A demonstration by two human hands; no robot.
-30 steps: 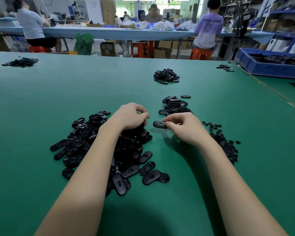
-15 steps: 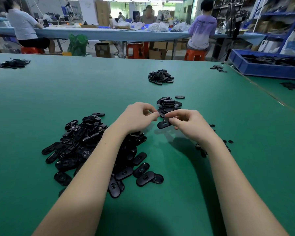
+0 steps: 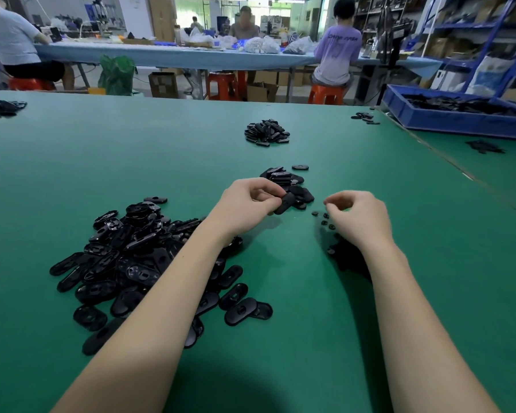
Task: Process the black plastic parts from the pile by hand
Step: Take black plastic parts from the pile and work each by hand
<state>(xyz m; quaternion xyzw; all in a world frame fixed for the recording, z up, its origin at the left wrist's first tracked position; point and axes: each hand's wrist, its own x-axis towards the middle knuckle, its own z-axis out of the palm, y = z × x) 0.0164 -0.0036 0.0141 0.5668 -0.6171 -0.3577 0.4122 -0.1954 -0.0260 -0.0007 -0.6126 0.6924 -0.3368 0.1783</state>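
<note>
Head view, left to right: big pile point(image 3: 137, 257) of black oval parts heaped on the green table point(image 3: 310, 338), mostly under and left of the left forearm. Left hand point(image 3: 245, 204) curled round one oval part point(image 3: 284, 203), pinched at its near end between thumb and fingers, far end poking toward the small sorted stack point(image 3: 289, 183) just beyond. Right hand point(image 3: 361, 219) loosely curled, thumb and forefinger nearly meeting; whether anything tiny sits between them, impossible to tell. Small black bits point(image 3: 325, 220) scattered just beside and beneath it. Parts likely light, stiff, smooth moulded plastic, a little slippery; best taken by the long edges or one rounded end, with a firm pinch.
</note>
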